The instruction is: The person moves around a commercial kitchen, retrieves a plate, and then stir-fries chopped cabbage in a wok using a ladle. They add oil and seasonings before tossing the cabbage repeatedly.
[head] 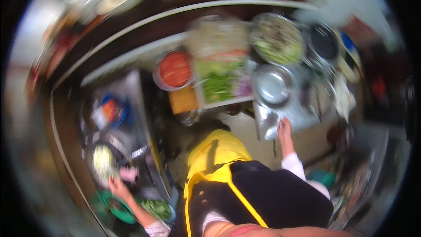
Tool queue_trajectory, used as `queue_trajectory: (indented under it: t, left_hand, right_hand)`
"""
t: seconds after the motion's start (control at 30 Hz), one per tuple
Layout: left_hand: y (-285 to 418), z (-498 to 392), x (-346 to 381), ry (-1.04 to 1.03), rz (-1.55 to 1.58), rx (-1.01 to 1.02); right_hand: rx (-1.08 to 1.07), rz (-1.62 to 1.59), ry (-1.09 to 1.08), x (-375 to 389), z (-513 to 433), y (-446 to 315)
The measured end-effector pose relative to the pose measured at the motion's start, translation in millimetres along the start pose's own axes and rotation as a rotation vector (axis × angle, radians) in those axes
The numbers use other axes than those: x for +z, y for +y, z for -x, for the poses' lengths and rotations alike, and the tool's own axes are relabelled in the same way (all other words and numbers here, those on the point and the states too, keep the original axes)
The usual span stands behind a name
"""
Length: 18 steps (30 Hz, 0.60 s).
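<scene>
My left hand [119,188] is at the lower left, with its fingertips at the near edge of a round bowl of pale shredded vegetable [104,161]. Blur hides whether they grip the rim. A pink cylindrical object [129,174] lies just right of that bowl. On the other side, my right hand [285,129] hovers over or touches the front part of a shiny metal worktop [301,112]; its fingers are bunched, and I cannot make out anything in them. Beyond it sits a round metal basin [273,85] with a bright, reflective bottom.
A white tray [227,102] carries chopped greens and purple pieces beside a bowl of red food [175,69]. Behind the basin stands a large bowl of mixed vegetables [278,39]. Leafy greens [156,208] and a green basket [123,215] are below my left arm. A white cloth [343,97] hangs at right.
</scene>
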State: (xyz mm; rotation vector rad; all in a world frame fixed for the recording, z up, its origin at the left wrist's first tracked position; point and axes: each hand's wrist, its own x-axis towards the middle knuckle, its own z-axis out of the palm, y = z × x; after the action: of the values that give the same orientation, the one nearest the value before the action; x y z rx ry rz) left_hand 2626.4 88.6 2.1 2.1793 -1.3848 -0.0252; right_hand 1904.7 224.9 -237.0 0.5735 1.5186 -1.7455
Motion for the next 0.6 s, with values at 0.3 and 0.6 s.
queue_trajectory:
  t: [0.3,0.6]
  left_hand:
    - [-45.2,113.8,6.5,-0.012,0.327,-0.217]
    - [-127.4,218.3,-19.1,-0.219,0.379,-0.557]
  right_hand:
    - [0.564,0.613,-1.376,304.8,317.3,215.3]
    - [0.105,0.913,-1.657,365.9,480.5,442.3]
